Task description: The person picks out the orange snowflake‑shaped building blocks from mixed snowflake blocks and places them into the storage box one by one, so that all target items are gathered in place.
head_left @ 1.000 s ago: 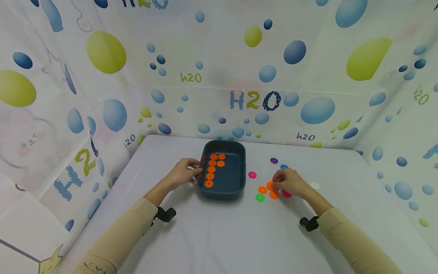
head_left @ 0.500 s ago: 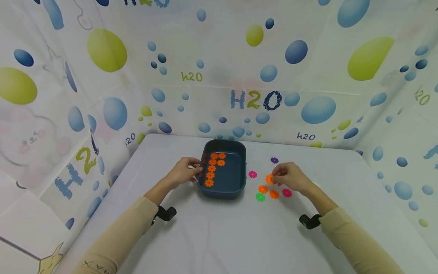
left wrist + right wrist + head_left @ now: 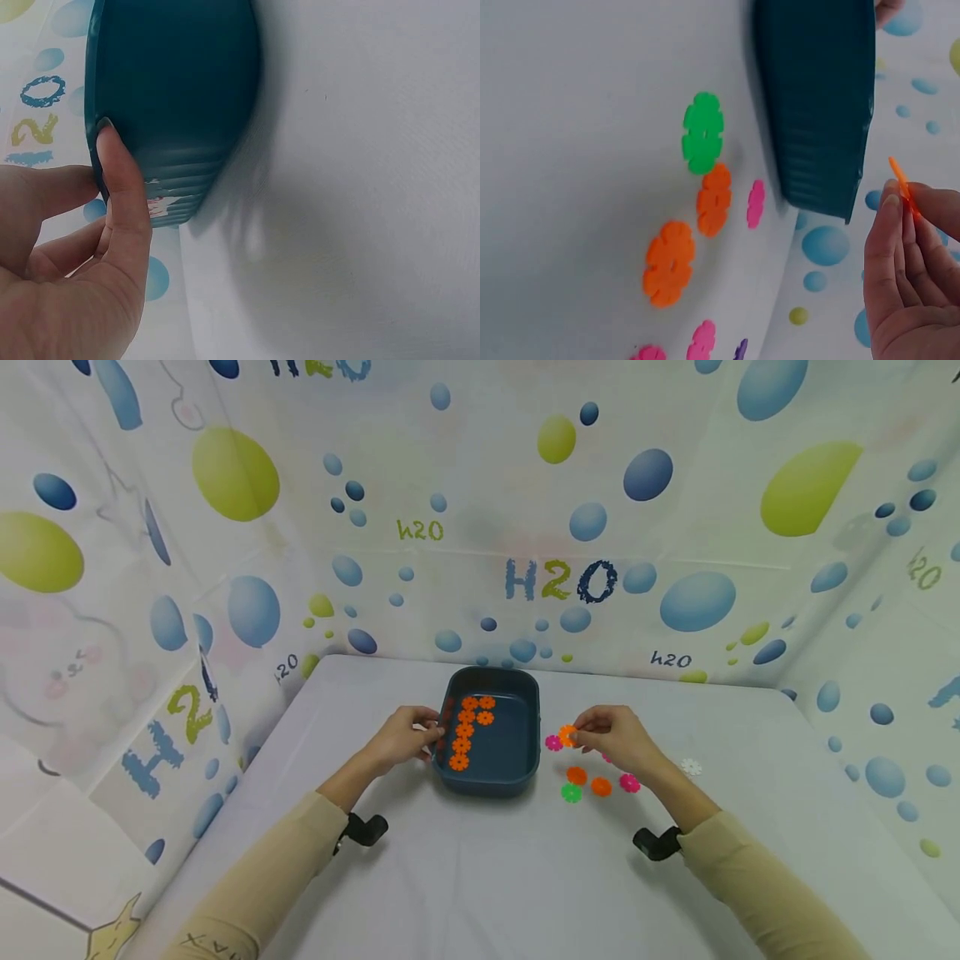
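A dark blue plastic bin (image 3: 513,743) stands on the white table, with several orange flower-shaped discs (image 3: 464,730) lying along its left side. My left hand (image 3: 401,739) holds the bin's left rim; in the left wrist view, the thumb and fingers (image 3: 126,187) pinch the bin wall (image 3: 180,75). Just right of the bin, my right hand (image 3: 618,739) pinches one orange flower-shaped disc (image 3: 566,736) above the table. That disc (image 3: 898,176) appears nearly edge-on between thumb and fingertips in the right wrist view, apart from the bin.
Right of the bin lie a green disc (image 3: 572,792), two orange discs (image 3: 601,787), a pink disc (image 3: 553,742) and a magenta disc (image 3: 630,783). A white disc (image 3: 691,767) lies farther right. A purple disc (image 3: 740,349) shows in the right wrist view. Printed sheets surround the table.
My right hand has lifted an orange disc off the group and carried it left towards the bin. The left hand and the bin have stayed in place.
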`<state>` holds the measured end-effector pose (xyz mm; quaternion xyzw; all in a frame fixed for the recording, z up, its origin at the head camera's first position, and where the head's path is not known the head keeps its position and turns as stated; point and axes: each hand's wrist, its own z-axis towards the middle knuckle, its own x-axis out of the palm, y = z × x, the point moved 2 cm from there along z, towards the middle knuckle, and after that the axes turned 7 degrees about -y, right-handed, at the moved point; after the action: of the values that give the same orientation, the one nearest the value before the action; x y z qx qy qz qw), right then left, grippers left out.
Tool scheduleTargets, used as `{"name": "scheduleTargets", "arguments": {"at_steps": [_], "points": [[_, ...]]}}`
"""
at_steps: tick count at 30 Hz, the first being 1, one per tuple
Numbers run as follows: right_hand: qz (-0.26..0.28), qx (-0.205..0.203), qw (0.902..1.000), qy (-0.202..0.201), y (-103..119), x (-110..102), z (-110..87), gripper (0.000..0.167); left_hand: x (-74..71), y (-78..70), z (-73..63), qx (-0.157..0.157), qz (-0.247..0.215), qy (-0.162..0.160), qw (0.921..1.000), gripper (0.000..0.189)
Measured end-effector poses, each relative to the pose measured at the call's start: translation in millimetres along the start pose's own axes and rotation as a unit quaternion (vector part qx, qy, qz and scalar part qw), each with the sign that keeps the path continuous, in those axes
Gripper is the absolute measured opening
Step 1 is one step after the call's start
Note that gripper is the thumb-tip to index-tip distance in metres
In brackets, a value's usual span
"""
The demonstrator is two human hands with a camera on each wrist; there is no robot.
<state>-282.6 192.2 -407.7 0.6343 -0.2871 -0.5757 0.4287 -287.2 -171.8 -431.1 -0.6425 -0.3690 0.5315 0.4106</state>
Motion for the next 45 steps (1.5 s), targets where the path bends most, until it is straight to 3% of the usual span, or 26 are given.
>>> {"name": "scheduleTargets", "arguments": {"at_steps": [11,29,39,45], "points": [[0.023,-0.006,0.9997,-0.005,22.7,19.8,10.0,0.017,-1.3,0.1,-1.5,-0.003,-0.002,-0.001,1.0000,0.042],[0.004,-0.015,0.9992,0.036,57.5,57.8,40.1,0.012,-2.8,-1.0,-1.6,-0.005,0.000,0.002,1.0000,0.041],[-0.060,0.009,0.9955,0.072,82.1,75.8,66.5,0.009,-4.6,-1.5,-3.2,-0.003,-0.002,0.006,1.0000,0.040],[-0.058,0.076,0.9905,0.099,89.3,82.1,79.2,0.014,-4.8,0.0,-3.8,-0.002,0.000,0.008,1.0000,0.039]]}}
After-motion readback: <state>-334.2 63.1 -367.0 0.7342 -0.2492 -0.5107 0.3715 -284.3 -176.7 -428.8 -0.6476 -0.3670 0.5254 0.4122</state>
